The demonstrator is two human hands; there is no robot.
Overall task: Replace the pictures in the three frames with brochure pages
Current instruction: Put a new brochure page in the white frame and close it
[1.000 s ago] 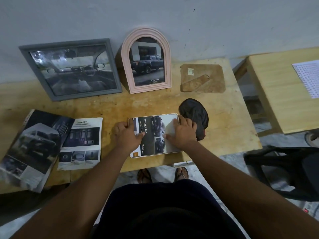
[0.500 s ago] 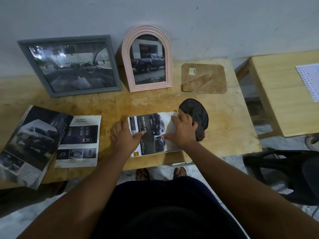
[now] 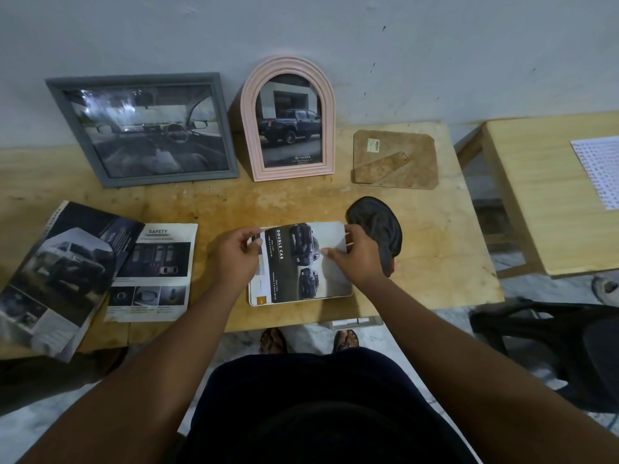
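Head view is showing you both hands working at the near middle of the worn wooden tabletop [image 3: 301,202]. Your left hand [image 3: 236,259] is pinching the left edge of the dark-printed "DOUBLE CAB" brochure page [image 3: 301,262], thumb lying on top near its upper left corner. Your right hand [image 3: 356,259] is gripping the right edge, thumb pressing down on the pale part of the paper and fingers curling around the side. The brochure page is lying over a white rounded-corner frame [image 3: 301,300], which is resting flat near the front edge. You cannot tell whether your fingers are also catching the frame.

A dark crumpled cloth [image 3: 378,229] is lying just beside your right hand. Behind it, a brown backing board with a fold-out stand [image 3: 395,159] is lying flat. A pink arched frame [image 3: 288,118] showing a pickup truck and a grey rectangular frame [image 3: 144,128] showing a car interior are leaning upright against the wall.

To your left, an open glossy brochure [image 3: 67,272] is overlapping a loose "SAFETY" page [image 3: 154,272]. A second light wooden table [image 3: 542,195] is standing apart on your right, carrying a printed sheet [image 3: 599,169].
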